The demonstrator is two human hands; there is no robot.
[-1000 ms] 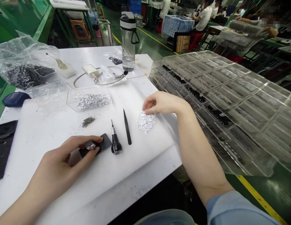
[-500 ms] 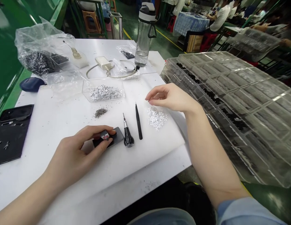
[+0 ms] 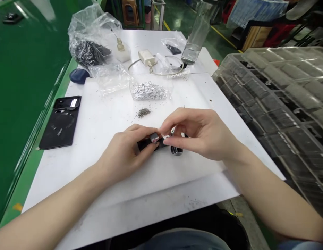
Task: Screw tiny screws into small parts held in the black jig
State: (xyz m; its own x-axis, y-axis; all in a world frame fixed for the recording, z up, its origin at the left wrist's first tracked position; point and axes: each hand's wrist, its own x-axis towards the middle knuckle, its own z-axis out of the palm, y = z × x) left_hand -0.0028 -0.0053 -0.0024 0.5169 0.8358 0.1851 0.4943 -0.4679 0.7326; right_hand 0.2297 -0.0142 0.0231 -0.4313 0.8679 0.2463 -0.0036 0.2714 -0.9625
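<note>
My left hand (image 3: 125,147) is closed, its thumb and forefinger around a small dark block-like part (image 3: 154,138) with a reddish spot on its face. Beneath that part lies a black block (image 3: 162,143) on the white mat. My right hand (image 3: 197,133) has come in close beside it, thumb and forefinger pinching a small white piece (image 3: 166,137). Below the right fingers shows the black handle of a screwdriver (image 3: 176,151); its shaft is mostly covered. The right hand hides the tweezers and the heap of white pieces.
A heap of tiny dark screw-like bits (image 3: 144,112) lies beyond the hands. Behind it stands a clear tray (image 3: 170,94) of white pieces. A phone (image 3: 67,102) on a black pad is at left, a bottle (image 3: 194,45) at the back, clear compartment boxes (image 3: 275,100) at right.
My right hand has moved from above the loose white pieces over to my left hand, now with a white piece between its fingers. The whole view has turned to the right-hand side's loss.
</note>
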